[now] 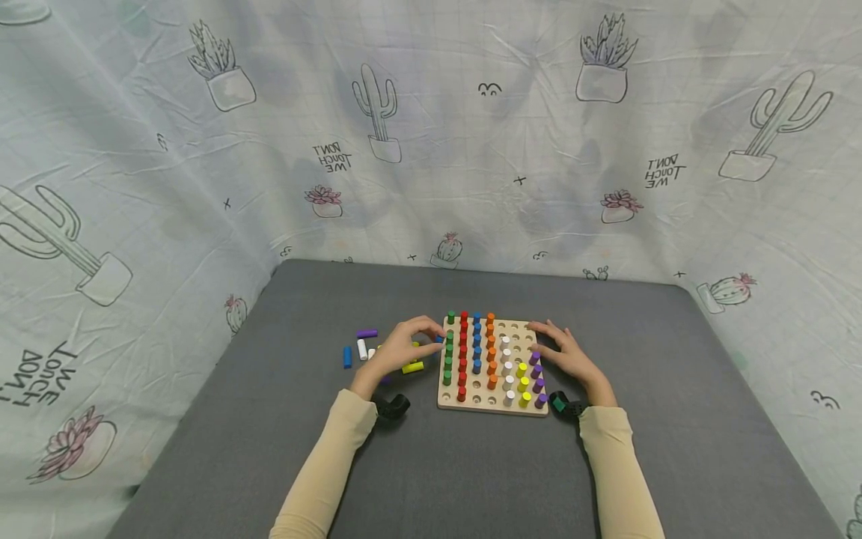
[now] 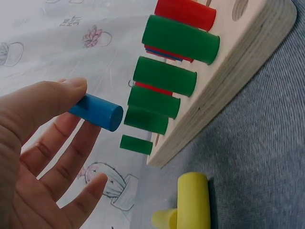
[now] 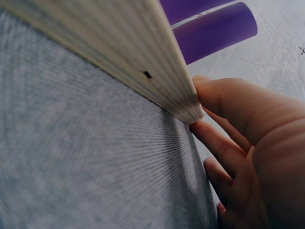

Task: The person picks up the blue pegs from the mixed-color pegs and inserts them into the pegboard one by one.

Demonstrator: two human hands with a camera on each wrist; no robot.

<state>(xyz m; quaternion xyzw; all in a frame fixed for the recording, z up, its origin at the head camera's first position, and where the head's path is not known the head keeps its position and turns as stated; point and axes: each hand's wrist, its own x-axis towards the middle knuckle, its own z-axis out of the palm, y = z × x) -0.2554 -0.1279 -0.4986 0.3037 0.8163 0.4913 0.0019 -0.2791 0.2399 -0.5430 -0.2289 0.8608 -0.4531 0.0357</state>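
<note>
At the board's [image 1: 494,367] left edge, the left hand [image 1: 402,347] pinches a blue peg [image 2: 96,111] between thumb and fingertips, beside the green pegs [image 2: 164,76]. The right hand [image 1: 567,354] lies flat against the board's right edge, fingers straight. Risk: a light pinch may drop the peg or knock the green row. The target hole is hidden.

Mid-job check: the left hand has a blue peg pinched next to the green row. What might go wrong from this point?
Three risks, as I judge it:
1. The left hand holds the blue wooden cylinder peg only at one end; it might slip.
2. The peg's free end is very near the green wooden pegs; it may knock them.
3. The right hand touches only the edge of the pale wooden pegboard, so the board might slide on the grey cloth tabletop.
</note>
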